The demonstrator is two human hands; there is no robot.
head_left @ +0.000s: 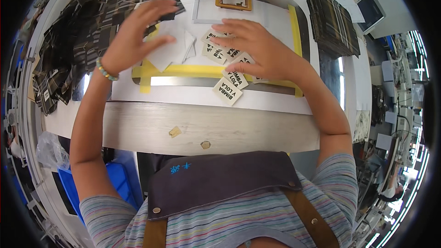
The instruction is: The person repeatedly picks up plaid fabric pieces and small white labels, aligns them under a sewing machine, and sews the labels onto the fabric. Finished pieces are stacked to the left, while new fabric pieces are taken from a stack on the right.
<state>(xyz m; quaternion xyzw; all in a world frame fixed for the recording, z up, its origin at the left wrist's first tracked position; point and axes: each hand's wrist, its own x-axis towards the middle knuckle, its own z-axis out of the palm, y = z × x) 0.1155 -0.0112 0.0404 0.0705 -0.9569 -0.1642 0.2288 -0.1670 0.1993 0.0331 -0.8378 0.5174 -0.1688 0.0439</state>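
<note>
Your left hand (146, 34): spread, seemingly empty, near white pieces (161, 59). Your right hand (251, 46): nearer the labels, half open, nothing visibly held. Square labels (235, 79): bench (133, 121) heap, trailing toward you.

Blue bin (121, 181) near plastic bag (50, 149)

Cream labels (227, 93) bear black lettering (225, 86); the apron (225, 179), blue characters (180, 168).
</note>
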